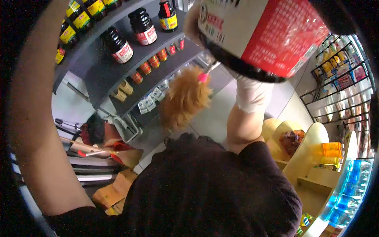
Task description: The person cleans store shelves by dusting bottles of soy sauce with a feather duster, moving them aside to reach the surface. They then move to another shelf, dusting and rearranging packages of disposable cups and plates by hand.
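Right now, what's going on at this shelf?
A person in a dark shirt holds a big red-labelled bottle up close to the camera, before shelves of dark sauce bottles. The white-gloved right hand reaches up behind it, a feather duster beside it; the grip is hidden. The left arm rises out of frame.

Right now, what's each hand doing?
Left hand: closed on the bottle.
Right hand: gloved, fingers hidden behind bottle; duster handle leads to it, grip cannot be told.

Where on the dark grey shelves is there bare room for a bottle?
The middle dark grey shelf lies bare between the red-labelled dark glass bottle and its left end. Crowded: small orange jars below, yellow-labelled dark bottles above.
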A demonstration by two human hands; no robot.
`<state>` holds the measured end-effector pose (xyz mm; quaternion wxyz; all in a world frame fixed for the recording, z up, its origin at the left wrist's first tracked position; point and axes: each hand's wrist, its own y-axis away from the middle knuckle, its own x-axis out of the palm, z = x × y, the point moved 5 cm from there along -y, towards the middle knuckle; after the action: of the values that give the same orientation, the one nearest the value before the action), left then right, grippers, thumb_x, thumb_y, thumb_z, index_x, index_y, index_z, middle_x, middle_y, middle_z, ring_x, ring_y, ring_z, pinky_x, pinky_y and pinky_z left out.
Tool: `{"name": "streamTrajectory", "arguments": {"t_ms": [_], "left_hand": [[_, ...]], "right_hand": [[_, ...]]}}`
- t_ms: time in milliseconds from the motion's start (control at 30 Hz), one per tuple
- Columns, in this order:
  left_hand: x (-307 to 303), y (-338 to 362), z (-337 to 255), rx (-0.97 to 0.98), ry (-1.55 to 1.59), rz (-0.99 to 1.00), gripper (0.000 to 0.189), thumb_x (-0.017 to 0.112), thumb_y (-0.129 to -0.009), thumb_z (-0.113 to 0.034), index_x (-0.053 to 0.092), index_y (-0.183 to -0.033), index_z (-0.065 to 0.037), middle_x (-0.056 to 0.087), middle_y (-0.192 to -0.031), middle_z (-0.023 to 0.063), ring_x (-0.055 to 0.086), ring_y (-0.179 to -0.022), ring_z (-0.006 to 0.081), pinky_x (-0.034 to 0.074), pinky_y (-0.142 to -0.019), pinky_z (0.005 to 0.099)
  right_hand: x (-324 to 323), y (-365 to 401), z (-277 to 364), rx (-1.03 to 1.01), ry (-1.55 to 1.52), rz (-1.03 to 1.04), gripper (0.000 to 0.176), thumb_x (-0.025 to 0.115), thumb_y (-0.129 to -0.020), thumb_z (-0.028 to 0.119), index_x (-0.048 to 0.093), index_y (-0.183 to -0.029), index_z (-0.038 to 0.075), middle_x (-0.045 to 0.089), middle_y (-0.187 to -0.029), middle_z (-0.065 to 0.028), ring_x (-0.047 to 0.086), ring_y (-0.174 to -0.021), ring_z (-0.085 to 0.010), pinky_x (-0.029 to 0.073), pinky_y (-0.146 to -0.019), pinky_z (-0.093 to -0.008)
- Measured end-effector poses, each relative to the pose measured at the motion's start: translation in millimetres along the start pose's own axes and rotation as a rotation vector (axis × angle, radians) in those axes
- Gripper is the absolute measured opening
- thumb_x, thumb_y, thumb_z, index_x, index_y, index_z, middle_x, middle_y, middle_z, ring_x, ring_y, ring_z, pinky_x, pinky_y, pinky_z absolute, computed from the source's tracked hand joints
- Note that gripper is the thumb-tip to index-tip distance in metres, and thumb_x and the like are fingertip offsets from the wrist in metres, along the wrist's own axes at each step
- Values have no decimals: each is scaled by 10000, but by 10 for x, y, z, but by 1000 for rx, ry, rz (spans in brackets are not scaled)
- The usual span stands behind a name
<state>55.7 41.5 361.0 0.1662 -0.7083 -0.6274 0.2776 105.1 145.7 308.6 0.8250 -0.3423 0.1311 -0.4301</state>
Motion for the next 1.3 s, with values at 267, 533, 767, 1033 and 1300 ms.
{"name": "streamTrajectory", "arguments": {"t_ms": [267, 533, 767, 1033, 1300], "left_hand": [[28, 6, -22, 5, -14, 1, 524, 774, -725, -281, 541, -1122, -31, 633, -1010, 49, 595, -938, 142, 467, -882, 299], [21, -33, -45, 15, -18, 10, 535, 786, -714, -276, 537, -1119, -29, 634, -1004, 48, 596, -934, 141, 468, -880, 299], [47, -57, -45, 15, -20, 19, 546, 796, -705, -271, 533, -1117, -28, 635, -999, 48, 597, -930, 139, 469, -878, 299], [16, -85, -103, 35, -35, 18, 558, 808, -695, -265, 529, -1114, -26, 637, -993, 47, 598, -926, 137, 471, -876, 299], [-37, 38, -346, 133, -32, -18, 570, 820, -684, -260, 524, -1111, -24, 638, -988, 47, 600, -922, 136, 472, -874, 298]], "right_hand": [[-77, 20, -27, -1, 17, 7, 475, 619, -839, 385, 503, -1139, 35, 537, -1052, -78, 512, -905, -164, 399, -808, -261], [-107, 26, -50, -5, 45, 6, 503, 629, -832, 367, 482, -1194, 50, 517, -1126, -83, 495, -973, -182, 375, -863, -278], [-126, 58, -67, -18, 63, -25, 536, 638, -827, 352, 464, -1242, 62, 499, -1191, -87, 481, -1033, -198, 353, -911, -293], [-171, 111, -175, -16, 151, -57, 580, 648, -820, 335, 444, -1297, 77, 479, -1265, -92, 464, -1101, -217, 328, -966, -309], [-422, 349, -846, -7, 952, -141, 630, 658, -813, 317, 423, -1352, 91, 458, -1339, -97, 447, -1169, -235, 304, -1020, -326]]}}
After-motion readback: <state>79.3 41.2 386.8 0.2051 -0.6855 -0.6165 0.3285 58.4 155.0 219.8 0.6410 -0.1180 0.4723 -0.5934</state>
